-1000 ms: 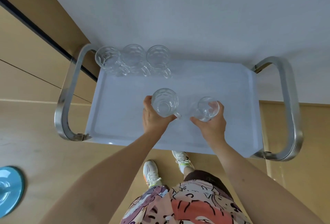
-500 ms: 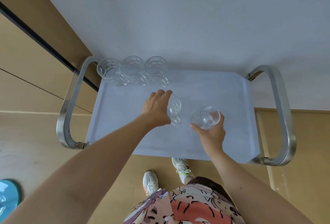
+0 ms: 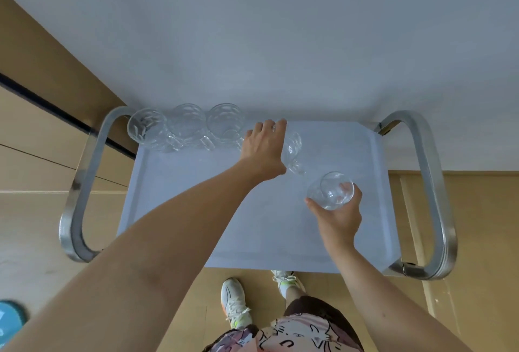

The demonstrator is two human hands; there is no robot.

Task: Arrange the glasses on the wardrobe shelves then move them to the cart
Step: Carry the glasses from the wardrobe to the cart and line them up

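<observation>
Head view: left hand [image 3: 265, 149] grips a mug [image 3: 292, 146] just right of the far row [image 3: 185, 127]; right hand [image 3: 337, 215] holds a glass [image 3: 330, 190] nearer.

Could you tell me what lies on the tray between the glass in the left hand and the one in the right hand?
Nothing: in the head view, only bare tray separates the left-hand glass from the right-hand glass.

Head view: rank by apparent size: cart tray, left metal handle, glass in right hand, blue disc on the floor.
1. cart tray
2. left metal handle
3. glass in right hand and blue disc: unsure, since the frame edge cuts the disc off.
</observation>
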